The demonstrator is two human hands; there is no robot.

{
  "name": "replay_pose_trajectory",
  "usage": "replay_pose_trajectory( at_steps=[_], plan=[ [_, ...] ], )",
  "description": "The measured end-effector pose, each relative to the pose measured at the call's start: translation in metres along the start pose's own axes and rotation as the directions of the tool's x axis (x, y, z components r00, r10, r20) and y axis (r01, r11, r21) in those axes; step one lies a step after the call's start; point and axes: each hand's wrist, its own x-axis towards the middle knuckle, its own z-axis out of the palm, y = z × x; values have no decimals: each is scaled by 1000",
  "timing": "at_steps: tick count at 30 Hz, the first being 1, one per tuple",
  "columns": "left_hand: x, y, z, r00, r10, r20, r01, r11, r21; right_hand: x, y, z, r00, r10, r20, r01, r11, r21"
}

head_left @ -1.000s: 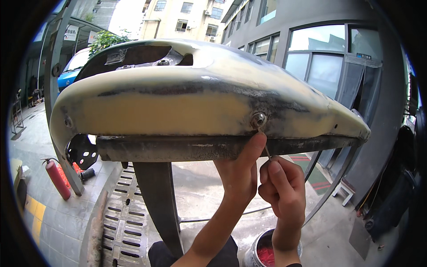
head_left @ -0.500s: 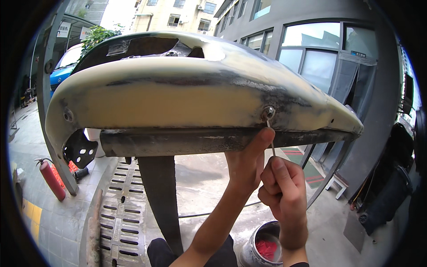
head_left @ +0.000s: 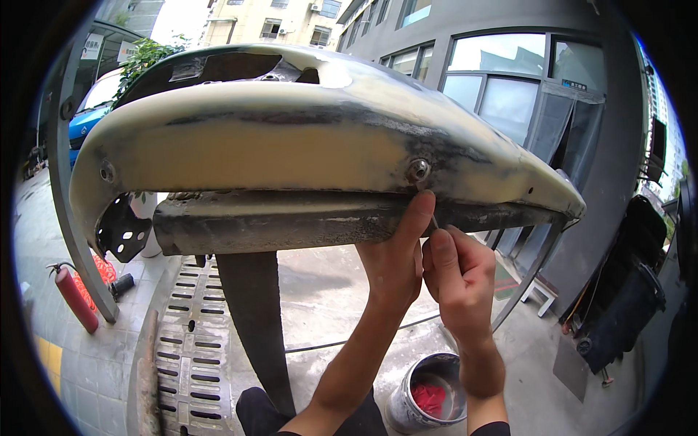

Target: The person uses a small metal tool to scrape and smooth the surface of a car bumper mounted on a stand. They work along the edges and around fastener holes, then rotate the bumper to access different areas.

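Note:
A large curved vehicle body panel (head_left: 276,156), blotched cream, grey and black like sanded filler, stretches across the view. A round metal fitting (head_left: 419,170) sits in a dark, scuffed patch on its right half. My left hand (head_left: 392,251) grips the dark lower edge (head_left: 283,221) below the fitting, thumb pointing up against the panel, its other fingers largely hidden. Beside it my right hand (head_left: 462,269) pinches a thin, light-coloured rod (head_left: 435,220). The rod slants up behind my left thumb toward the fitting; its upper end is hard to make out.
A grey upright support (head_left: 258,320) stands under the panel. On the floor is a bucket (head_left: 400,418) with a red cloth (head_left: 427,399). A drain grate (head_left: 193,356), a fire extinguisher (head_left: 76,299) and a metal post (head_left: 69,167) lie left; a black bin (head_left: 622,312) stands right.
My right hand has come up and closer to my left thumb, so less of the rod shows. The left thumb now covers more of it. The whole view has shifted slightly.

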Motion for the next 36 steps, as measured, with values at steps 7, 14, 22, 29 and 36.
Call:
replay_pose_trajectory(
  at_steps=[7, 14, 22, 29, 36],
  plan=[
    [4, -3, -4, 998, 53, 17, -52, 999, -10, 2, 7, 0, 994, -110, -20, 105, 980, -168],
    [9, -12, -6, 969, 241, 52, -245, 964, 106, 4, 4, -5, 985, 83, 152, -127, 943, 307],
    [12, -11, -3, 964, 257, 70, -254, 966, -37, 5, 5, -7, 980, 78, 184, -134, 939, 315],
    [12, -17, -12, 947, 300, 111, -308, 949, 65, 1, 3, -7, 981, 76, 180, -136, 929, 345],
    [11, -17, -20, 976, 150, 159, -149, 989, -20, -6, -14, -12, 880, 245, 407, -443, 731, 519]
  ],
)
